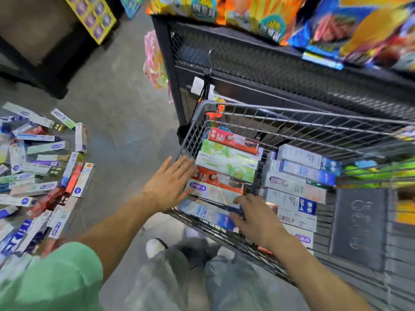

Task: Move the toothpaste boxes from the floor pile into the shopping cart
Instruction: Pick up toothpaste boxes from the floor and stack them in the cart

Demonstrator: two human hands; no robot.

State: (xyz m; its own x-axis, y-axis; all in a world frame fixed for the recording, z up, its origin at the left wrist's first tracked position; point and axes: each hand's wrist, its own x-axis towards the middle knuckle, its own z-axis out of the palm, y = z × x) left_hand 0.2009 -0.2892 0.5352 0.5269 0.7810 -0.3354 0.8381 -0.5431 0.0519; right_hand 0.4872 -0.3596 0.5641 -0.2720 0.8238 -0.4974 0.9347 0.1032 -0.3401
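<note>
A grey wire shopping cart (247, 108) stands at centre right, holding two rows of toothpaste boxes laid flat. A loose pile of toothpaste boxes (38, 167) covers the floor at the left. My left hand (170, 182) reaches over the cart's near left edge with straight, spread fingers touching the ends of the left row's boxes. My right hand (253, 218) rests inside the cart, its fingers bent over the right end of a light-blue toothpaste box (206, 213) at the near end of the left row. Whether it grips that box I cannot tell.
A black mesh shelf unit (269, 63) topped with bright snack bags (336, 23) stands right behind the cart. Pink bags (155, 61) hang at its left corner. A dark stand (45, 52) sits at far left. Bare grey floor (121, 122) lies between pile and cart.
</note>
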